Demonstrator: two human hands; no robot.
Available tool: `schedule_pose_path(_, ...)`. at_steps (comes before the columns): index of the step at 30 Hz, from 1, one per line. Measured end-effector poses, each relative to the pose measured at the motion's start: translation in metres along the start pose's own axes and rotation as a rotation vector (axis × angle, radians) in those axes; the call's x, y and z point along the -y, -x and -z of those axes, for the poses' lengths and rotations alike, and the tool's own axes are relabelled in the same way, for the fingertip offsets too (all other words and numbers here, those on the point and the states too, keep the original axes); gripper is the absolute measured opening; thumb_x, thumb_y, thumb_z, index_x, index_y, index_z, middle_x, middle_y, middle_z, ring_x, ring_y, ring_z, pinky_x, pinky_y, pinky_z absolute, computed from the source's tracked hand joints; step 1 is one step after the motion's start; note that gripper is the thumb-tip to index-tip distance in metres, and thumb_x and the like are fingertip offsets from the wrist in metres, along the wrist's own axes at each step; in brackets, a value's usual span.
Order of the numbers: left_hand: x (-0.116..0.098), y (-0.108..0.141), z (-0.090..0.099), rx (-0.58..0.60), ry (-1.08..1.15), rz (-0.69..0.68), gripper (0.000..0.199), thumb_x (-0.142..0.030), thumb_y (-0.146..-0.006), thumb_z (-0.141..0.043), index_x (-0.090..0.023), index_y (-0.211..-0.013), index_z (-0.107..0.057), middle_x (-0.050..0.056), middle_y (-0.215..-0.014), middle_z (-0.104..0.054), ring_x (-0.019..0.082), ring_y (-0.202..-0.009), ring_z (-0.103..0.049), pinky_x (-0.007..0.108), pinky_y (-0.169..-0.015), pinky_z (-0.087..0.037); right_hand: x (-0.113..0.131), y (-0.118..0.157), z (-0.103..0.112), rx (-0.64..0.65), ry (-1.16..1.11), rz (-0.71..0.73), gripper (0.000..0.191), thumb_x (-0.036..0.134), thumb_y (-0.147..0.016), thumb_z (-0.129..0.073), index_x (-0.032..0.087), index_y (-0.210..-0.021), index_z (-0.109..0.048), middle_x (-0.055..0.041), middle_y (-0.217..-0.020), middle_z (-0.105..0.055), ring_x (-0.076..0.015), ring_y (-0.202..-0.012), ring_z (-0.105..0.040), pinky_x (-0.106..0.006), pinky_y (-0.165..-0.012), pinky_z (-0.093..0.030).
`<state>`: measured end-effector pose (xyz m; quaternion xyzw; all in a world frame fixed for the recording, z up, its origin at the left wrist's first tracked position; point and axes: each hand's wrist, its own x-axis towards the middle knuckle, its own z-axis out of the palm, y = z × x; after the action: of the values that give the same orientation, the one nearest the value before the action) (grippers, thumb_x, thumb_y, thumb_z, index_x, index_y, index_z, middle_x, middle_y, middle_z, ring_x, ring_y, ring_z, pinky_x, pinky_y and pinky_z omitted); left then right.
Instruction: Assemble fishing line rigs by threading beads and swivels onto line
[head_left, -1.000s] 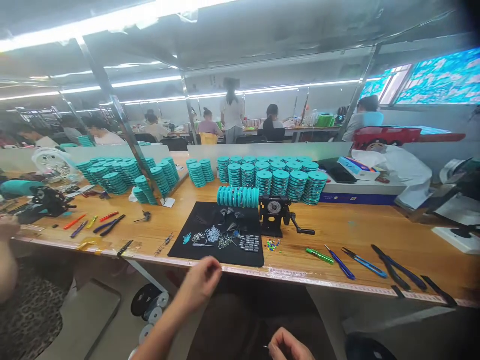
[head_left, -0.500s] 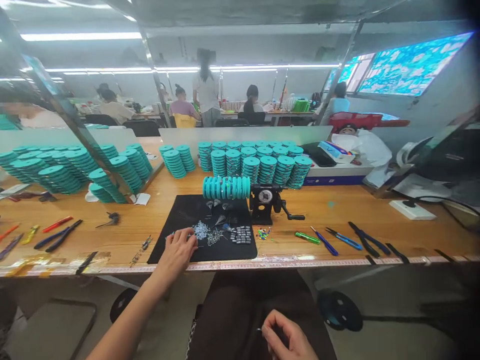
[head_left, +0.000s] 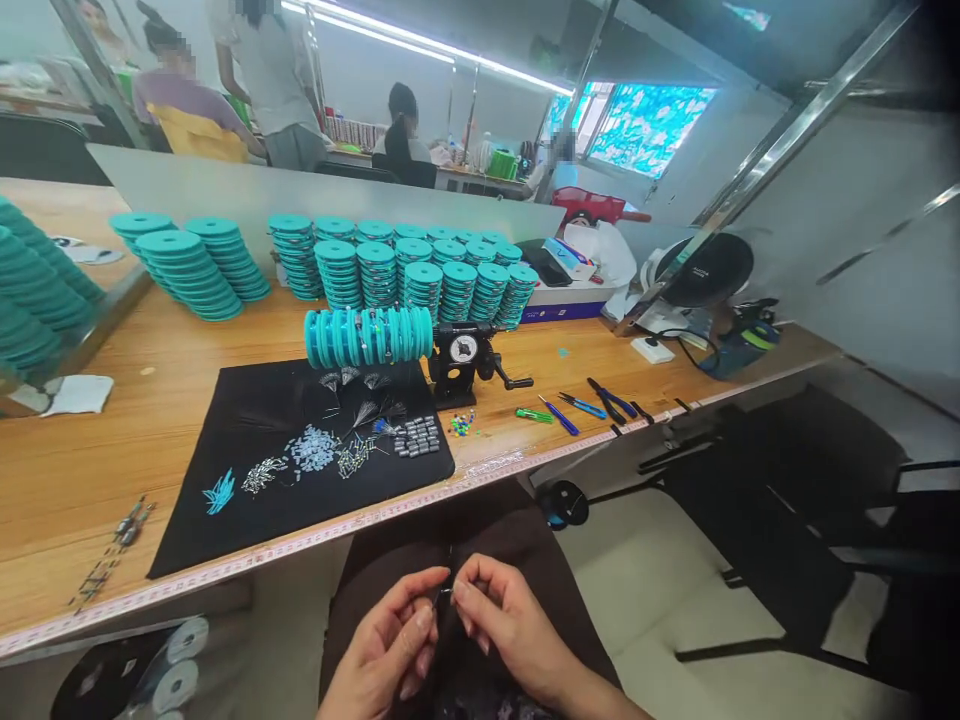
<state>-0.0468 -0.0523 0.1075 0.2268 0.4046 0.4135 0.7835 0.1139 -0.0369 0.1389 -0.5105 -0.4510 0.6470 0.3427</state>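
My left hand (head_left: 396, 632) and my right hand (head_left: 501, 622) meet over my lap, below the table's front edge. Fingers of both are pinched around a tiny shiny piece between them, too small to name. In front of them on the table lies a black mat (head_left: 247, 420). It bears turquoise slivers (head_left: 220, 492), small metal parts (head_left: 264, 474), a heap of pale blue-grey bits (head_left: 312, 448), more metal parts (head_left: 355, 458) and grey cylinders (head_left: 417, 436). Behind the mat, a row of turquoise spools (head_left: 367, 336) sits on a black hand-cranked winder (head_left: 454, 366).
Stacked turquoise spools (head_left: 424, 284) line the back of the table. Right of the winder lie coloured beads (head_left: 463, 424), a green tool (head_left: 534, 415), a blue screwdriver-like tool (head_left: 559, 415) and pliers (head_left: 611, 400). Rigged metal pieces (head_left: 129, 528) lie at left. Several people sit or stand beyond the partition.
My left hand has left the mat and come down to my right hand over the lap. The view has turned toward the right and tilted.
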Motion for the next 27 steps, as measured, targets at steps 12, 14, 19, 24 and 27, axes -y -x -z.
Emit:
schedule_pose_path(12, 0.013, -0.005, -0.009, -0.090, 0.039, -0.001, 0.044, -0.046, -0.065, -0.082, -0.019, -0.100, -0.076, -0.002, -0.063, -0.053, 0.005, -0.046, -0.035, 0.019, -0.042, -0.022, -0.013, -0.005, 0.009, 0.008, -0.175, -0.053, 0.036, 0.049, -0.087, -0.064, 0.016, -0.078, -0.053, 0.0062, -0.058, -0.046, -0.0062, -0.046, -0.033, -0.019, -0.045, -0.027)
schedule_pose_path(14, 0.015, -0.007, -0.012, -0.097, 0.035, -0.003, 0.045, -0.047, -0.065, -0.082, -0.020, -0.101, -0.075, -0.001, -0.065, -0.053, 0.004, -0.046, -0.035, 0.018, -0.042, -0.022, -0.015, -0.006, 0.013, 0.014, -0.204, -0.056, 0.037, 0.049, -0.087, -0.064, 0.016, -0.078, -0.053, 0.0064, -0.058, -0.046, -0.0061, -0.046, -0.032, -0.019, -0.045, -0.026)
schedule_pose_path(19, 0.023, -0.012, -0.017, -0.091, 0.045, 0.024, 0.041, -0.046, -0.068, -0.081, -0.022, -0.101, -0.075, -0.003, -0.065, -0.050, 0.005, -0.049, -0.038, 0.017, -0.042, -0.024, -0.020, -0.006, 0.025, 0.037, -0.246, -0.042, 0.036, 0.048, -0.088, -0.064, 0.016, -0.075, -0.051, 0.0061, -0.058, -0.045, -0.0062, -0.047, -0.032, -0.019, -0.045, -0.024)
schedule_pose_path(24, 0.030, -0.017, -0.026, -0.064, 0.046, 0.037, 0.037, -0.044, -0.069, -0.081, -0.025, -0.100, -0.075, -0.004, -0.065, -0.050, 0.004, -0.049, -0.036, 0.017, -0.042, -0.024, -0.023, -0.004, 0.039, 0.051, -0.274, -0.027, 0.036, 0.048, -0.088, -0.063, 0.016, -0.076, -0.052, 0.0061, -0.057, -0.045, -0.0062, -0.046, -0.031, -0.019, -0.045, -0.024)
schedule_pose_path(27, 0.032, -0.017, -0.035, -0.115, 0.057, 0.028, 0.035, -0.043, -0.069, -0.081, -0.024, -0.098, -0.075, -0.004, -0.065, -0.050, 0.004, -0.050, -0.036, 0.016, -0.043, -0.023, -0.024, -0.005, 0.046, 0.058, -0.265, -0.020, 0.037, 0.049, -0.088, -0.063, 0.016, -0.075, -0.051, 0.0062, -0.057, -0.045, -0.0067, -0.046, -0.032, -0.020, -0.045, -0.025)
